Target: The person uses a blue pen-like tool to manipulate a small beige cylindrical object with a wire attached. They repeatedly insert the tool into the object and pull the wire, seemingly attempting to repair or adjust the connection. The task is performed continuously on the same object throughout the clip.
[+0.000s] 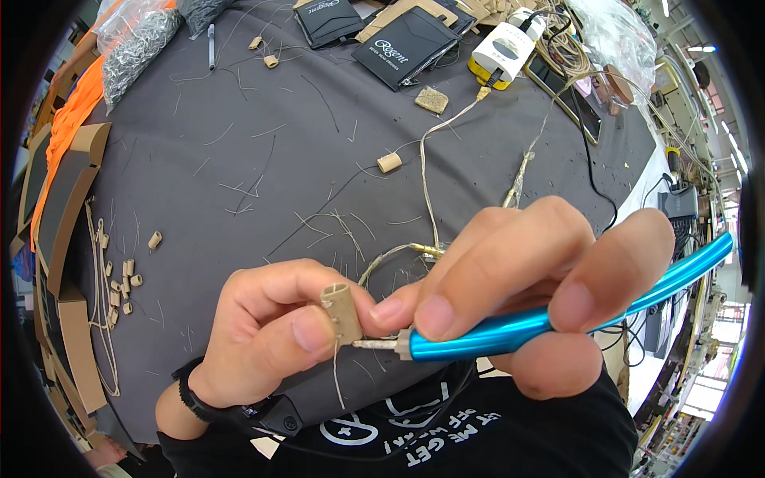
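My left hand point(271, 327) pinches a small beige tube-shaped piece point(341, 312) between thumb and index finger, its hollow end facing up. A loose thread point(339, 382) hangs from its lower edge. In my right hand point(526, 279) is a thin electric thread burner with a shiny blue handle point(470, 341), lying nearly level. Its narrow metal tip point(374, 344) points left and meets, or almost meets, the tube's bottom near the thread. My right fingers wrap the handle, and the fingertips of both hands are close together.
Similar beige tubes point(127, 279) lie in a cluster at the left beside a looped cord point(100, 319). Thread scraps litter the grey cloth point(239, 175). A white power adapter point(504, 52) with cables, black wallets point(406, 49), a phone point(566, 99) and a bag of metal parts point(139, 52) sit farther back.
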### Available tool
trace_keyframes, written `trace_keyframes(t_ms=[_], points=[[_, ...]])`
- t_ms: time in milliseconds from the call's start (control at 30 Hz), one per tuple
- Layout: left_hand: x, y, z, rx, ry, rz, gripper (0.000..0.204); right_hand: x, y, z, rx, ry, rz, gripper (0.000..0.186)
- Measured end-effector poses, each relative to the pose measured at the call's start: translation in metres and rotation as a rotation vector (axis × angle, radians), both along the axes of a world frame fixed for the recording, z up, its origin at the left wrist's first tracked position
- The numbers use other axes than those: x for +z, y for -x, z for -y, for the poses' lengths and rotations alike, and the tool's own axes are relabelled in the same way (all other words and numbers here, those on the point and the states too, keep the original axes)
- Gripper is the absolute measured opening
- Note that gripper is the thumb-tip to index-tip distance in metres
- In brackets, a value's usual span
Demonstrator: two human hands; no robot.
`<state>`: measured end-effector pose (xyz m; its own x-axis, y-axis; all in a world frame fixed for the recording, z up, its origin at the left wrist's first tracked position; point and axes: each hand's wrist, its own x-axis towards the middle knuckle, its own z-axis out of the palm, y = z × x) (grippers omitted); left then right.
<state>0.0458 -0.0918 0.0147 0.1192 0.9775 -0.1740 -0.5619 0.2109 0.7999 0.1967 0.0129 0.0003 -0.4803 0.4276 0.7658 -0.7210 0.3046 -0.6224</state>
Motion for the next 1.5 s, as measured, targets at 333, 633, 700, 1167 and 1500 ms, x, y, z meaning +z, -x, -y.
trace_keyframes(t_ms=[333,633,700,1167,1500], points=[[0.001,0.002,0.0,-0.023,0.022,0.014,0.032,0.0,0.001,0.001,-0.011,-0.003,-0.003,0.03],[0.005,0.0,0.0,0.008,0.042,-0.023,0.032,0.0,-0.001,0.0,-0.039,0.001,0.012,0.032],[0.002,0.0,0.001,0.016,0.039,-0.031,0.032,-0.001,0.0,0.0,-0.04,0.002,0.013,0.032],[0.004,0.001,-0.001,0.002,0.02,-0.069,0.033,0.006,-0.001,0.001,-0.056,0.073,0.051,0.035],[0.004,0.001,-0.003,0.049,-0.043,-0.143,0.032,0.024,-0.001,0.0,-0.034,0.204,0.338,0.038]])
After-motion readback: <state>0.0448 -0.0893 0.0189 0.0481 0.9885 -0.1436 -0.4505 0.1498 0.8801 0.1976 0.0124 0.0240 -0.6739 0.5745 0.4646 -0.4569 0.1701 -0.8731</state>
